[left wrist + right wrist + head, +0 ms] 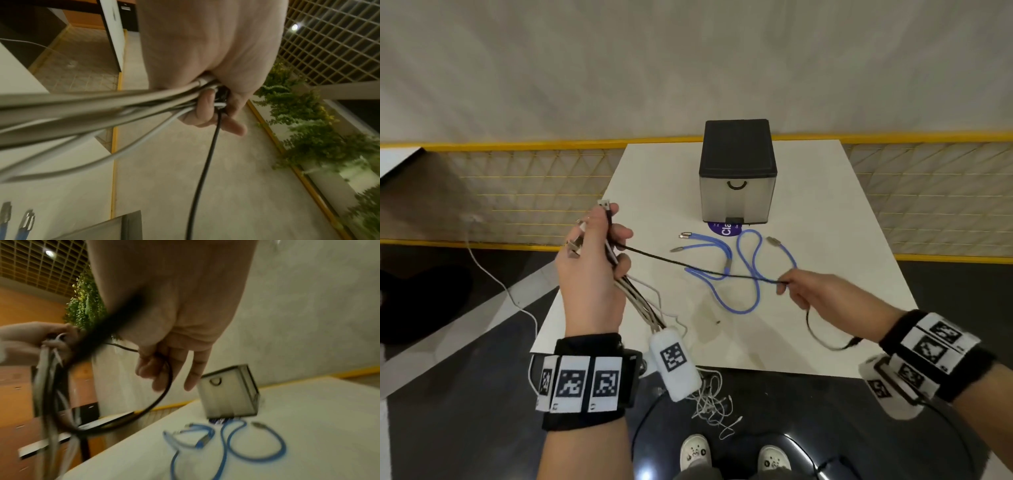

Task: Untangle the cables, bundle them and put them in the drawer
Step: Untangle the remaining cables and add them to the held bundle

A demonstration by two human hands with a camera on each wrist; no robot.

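Several cables: a white and grey bunch (640,301) was gripped in the left hand (592,270), plugs poking out above the fist, tails hanging off the table's (842,205) near edge at about 7 o'clock from its centre.
Drawer unit: the drawer (737,195) stood at 12 o'clock on the table, grey front under a black top, its curved handle facing the person, apparently not pulled out.
Blue cable: the braided blue cable (743,270) lay loose near the table's centre in open loops, metal-tipped ends fanned toward 10 o'clock, free of both hands.
Black cable: the black cable (702,267) ran taut from the left fist at 9 o'clock to the right hand (822,298) at 4 o'clock, its tail looping below that hand.
Left hand: fingers curled tightly round the bunch and the black cable's plug end.
Right hand: thumb and fingers pinched the black cable; the other fingers hung loosely curled.
Handling: judged light, limp and springy; smooth jackets likely to slip, so hold near the plugs and coil in loops.
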